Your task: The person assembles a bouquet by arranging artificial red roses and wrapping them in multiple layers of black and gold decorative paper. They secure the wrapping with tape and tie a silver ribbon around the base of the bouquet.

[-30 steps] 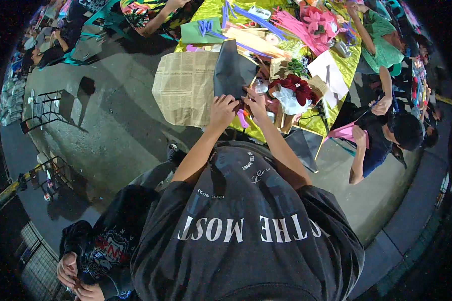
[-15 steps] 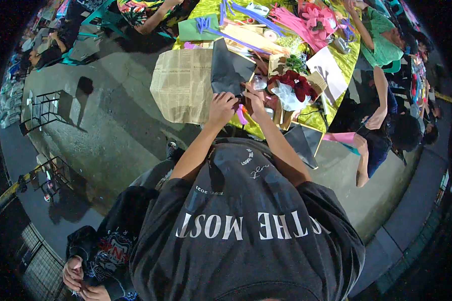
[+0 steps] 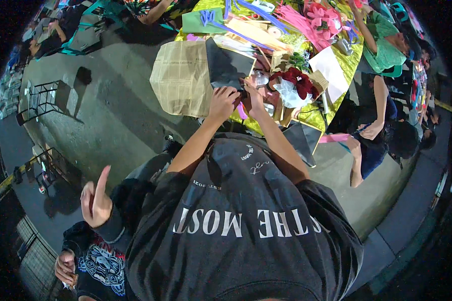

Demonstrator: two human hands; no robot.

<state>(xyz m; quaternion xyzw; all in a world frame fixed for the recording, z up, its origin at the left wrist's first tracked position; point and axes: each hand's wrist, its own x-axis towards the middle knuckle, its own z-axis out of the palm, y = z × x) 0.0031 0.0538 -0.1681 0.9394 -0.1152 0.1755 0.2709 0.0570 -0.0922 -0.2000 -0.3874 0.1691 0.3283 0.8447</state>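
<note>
At the near edge of the table my two hands meet over a sheet of black wrapping paper [image 3: 228, 60] with a pale gold edge. My left hand [image 3: 222, 103] has its fingers curled down onto the sheet's lower edge, closed on it. Beside it, my right hand [image 3: 254, 102] is closed at the sheet's lower corner, its fingertips partly hidden. A brown newsprint-patterned wrapping paper [image 3: 178, 80] juts from the left of the black sheet, past the table edge. Right of my hands lies a dark red flower [image 3: 300, 84] with white tissue [image 3: 291, 98].
Purple and pink craft stems [image 3: 294, 25], pink flowers [image 3: 322, 22], a green sheet [image 3: 201, 21] and white paper [image 3: 328, 72] crowd the yellow-covered table [image 3: 354, 50]. Another black sheet [image 3: 301, 143] overhangs the near edge. People sit around; a neighbour's hand [image 3: 96, 200] points at lower left.
The newsprint paper and black sheet have shifted slightly left and up, with my hands nearly in place. At lower left, the neighbour has raised a hand with one finger out.
</note>
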